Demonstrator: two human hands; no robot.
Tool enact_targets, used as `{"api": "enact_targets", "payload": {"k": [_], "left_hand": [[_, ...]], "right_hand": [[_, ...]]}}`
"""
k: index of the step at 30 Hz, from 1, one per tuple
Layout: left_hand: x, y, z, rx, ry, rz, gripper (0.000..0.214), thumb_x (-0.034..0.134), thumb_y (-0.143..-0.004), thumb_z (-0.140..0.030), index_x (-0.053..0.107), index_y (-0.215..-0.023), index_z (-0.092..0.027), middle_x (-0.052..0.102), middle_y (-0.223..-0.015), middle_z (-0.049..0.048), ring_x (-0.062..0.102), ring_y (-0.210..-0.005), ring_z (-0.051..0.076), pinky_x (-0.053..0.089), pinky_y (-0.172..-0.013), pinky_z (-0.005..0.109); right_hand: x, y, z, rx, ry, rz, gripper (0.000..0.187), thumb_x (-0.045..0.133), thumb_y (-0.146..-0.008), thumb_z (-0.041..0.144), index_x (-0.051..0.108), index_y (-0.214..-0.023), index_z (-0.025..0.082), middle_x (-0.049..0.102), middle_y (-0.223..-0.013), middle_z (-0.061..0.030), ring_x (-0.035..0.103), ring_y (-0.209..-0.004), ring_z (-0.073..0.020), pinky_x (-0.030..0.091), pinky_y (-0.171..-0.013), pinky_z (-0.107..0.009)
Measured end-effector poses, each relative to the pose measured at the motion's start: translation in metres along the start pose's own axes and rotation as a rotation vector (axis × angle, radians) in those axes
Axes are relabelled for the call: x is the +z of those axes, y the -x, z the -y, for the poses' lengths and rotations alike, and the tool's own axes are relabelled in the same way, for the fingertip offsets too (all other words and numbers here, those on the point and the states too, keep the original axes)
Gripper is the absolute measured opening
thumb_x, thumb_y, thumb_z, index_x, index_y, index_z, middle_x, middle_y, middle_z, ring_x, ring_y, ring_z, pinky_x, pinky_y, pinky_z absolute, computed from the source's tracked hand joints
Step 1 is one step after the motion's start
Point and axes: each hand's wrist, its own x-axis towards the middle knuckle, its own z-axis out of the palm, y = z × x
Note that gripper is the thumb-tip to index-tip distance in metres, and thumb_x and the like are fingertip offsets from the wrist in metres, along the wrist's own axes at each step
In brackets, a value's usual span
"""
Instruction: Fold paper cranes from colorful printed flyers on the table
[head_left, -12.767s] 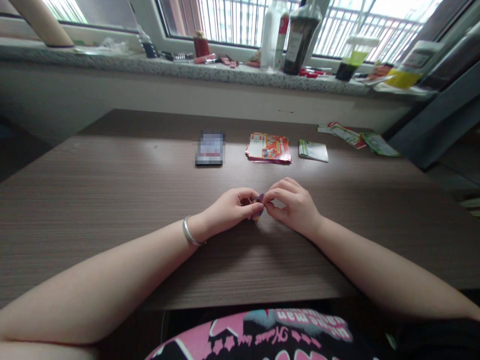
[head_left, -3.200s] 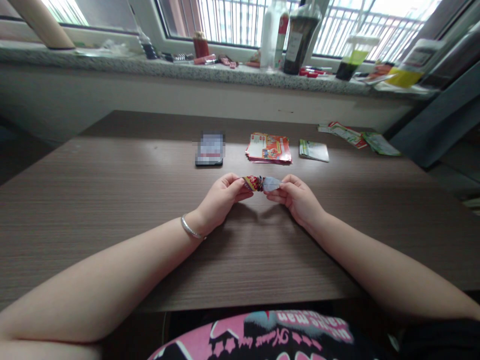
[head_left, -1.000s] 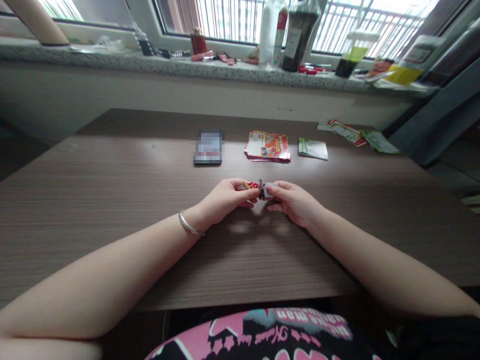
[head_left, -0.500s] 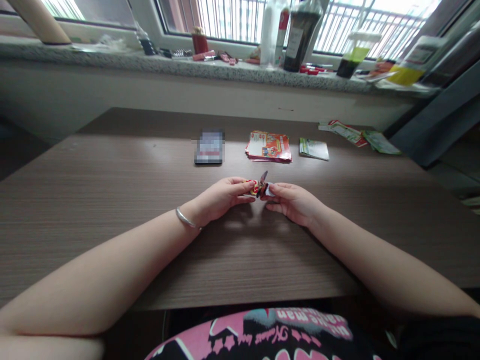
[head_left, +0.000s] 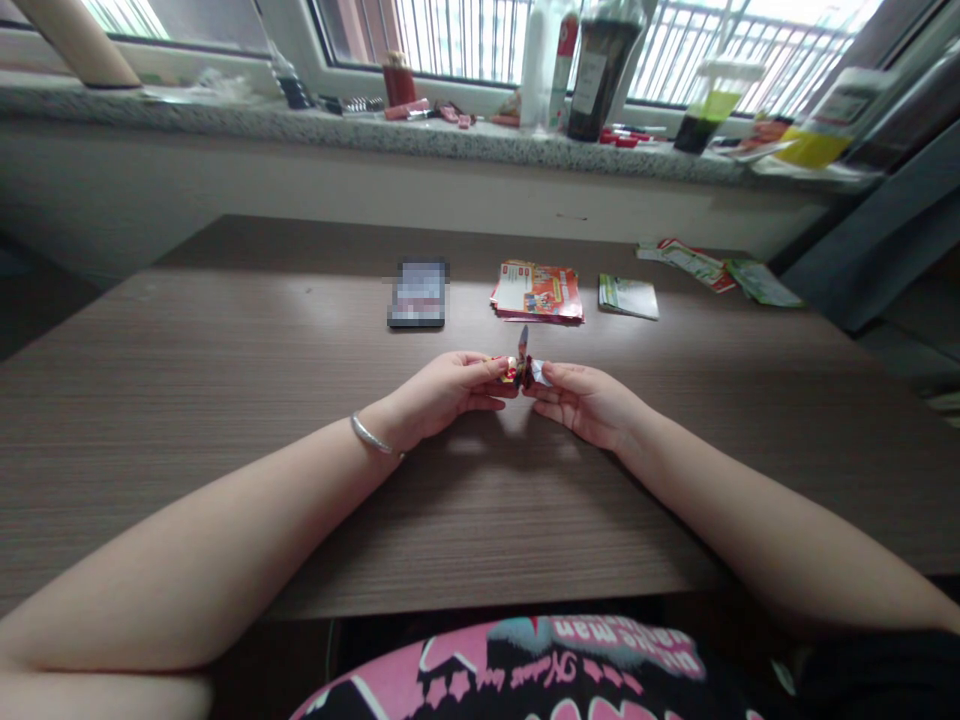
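Note:
Over the middle of the table, my left hand (head_left: 450, 390) pinches the left end of a small folded printed paper piece (head_left: 523, 352), which looks red and yellow there. My right hand (head_left: 589, 398) pinches its whitish right end between thumb and fingers. Between the two hands a narrow, darker flap of it stands upright. Fingers hide both ends, and its exact shape is too small to make out. Just beyond the hands lies a stack of red and white printed cards (head_left: 538, 292).
A blurred phone-like device (head_left: 418, 295) lies left of the stack. To its right are a small green and white stack (head_left: 628, 297) and loose printed strips (head_left: 705, 268). Bottles and small items stand along the stone windowsill (head_left: 465, 135). The table's (head_left: 225, 380) front edge is near my body.
The upright flap between my hands has straightened from a rightward lean. My fingers have shifted slightly, and both hands still grip the paper piece.

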Motion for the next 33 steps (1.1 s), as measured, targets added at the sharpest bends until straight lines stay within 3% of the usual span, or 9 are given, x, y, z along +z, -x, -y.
{"api": "enact_targets", "payload": {"k": [12,19,26,33], "left_hand": [[-0.0018,-0.0027,0.0032,-0.046,0.08,0.029,0.023,0.075,-0.08,-0.032,0.071,-0.088,-0.011,0.073,-0.086,0.0079,0.066,-0.077,0.012,0.052,-0.07,0.021],[-0.0003,-0.0014,0.0029,-0.032,0.14,0.032,0.016,0.069,-0.086,-0.027,0.07,-0.091,-0.012,0.074,-0.085,0.0072,0.067,-0.077,0.012,0.052,-0.072,0.021],[-0.0016,-0.0022,0.0039,-0.038,0.158,0.019,0.016,0.07,-0.085,-0.027,0.071,-0.092,-0.012,0.073,-0.087,0.0067,0.066,-0.078,0.011,0.05,-0.072,0.021],[-0.0007,-0.0023,0.0031,-0.027,0.167,0.022,0.015,0.068,-0.086,-0.025,0.071,-0.091,-0.012,0.073,-0.086,0.0062,0.066,-0.076,0.012,0.052,-0.071,0.023]], "right_hand": [[-0.0024,-0.0021,-0.0007,-0.005,-0.015,0.017,0.02,0.075,-0.078,0.034,0.071,-0.091,0.02,0.076,-0.09,-0.0036,0.069,-0.088,-0.015,0.054,-0.076,-0.026],[0.001,-0.0001,0.0016,0.022,-0.066,0.002,0.011,0.071,-0.081,0.026,0.071,-0.09,0.019,0.076,-0.091,-0.0019,0.069,-0.084,-0.0114,0.053,-0.066,-0.019],[-0.0002,-0.0016,0.0003,-0.012,-0.023,0.016,0.013,0.071,-0.082,0.029,0.071,-0.092,0.021,0.076,-0.095,-0.0041,0.069,-0.093,-0.0151,0.053,-0.07,-0.022],[0.0027,-0.0001,0.0029,0.042,-0.108,0.0,0.012,0.062,-0.085,0.019,0.073,-0.091,0.02,0.076,-0.095,-0.0026,0.07,-0.089,-0.0125,0.052,-0.063,-0.018]]}}
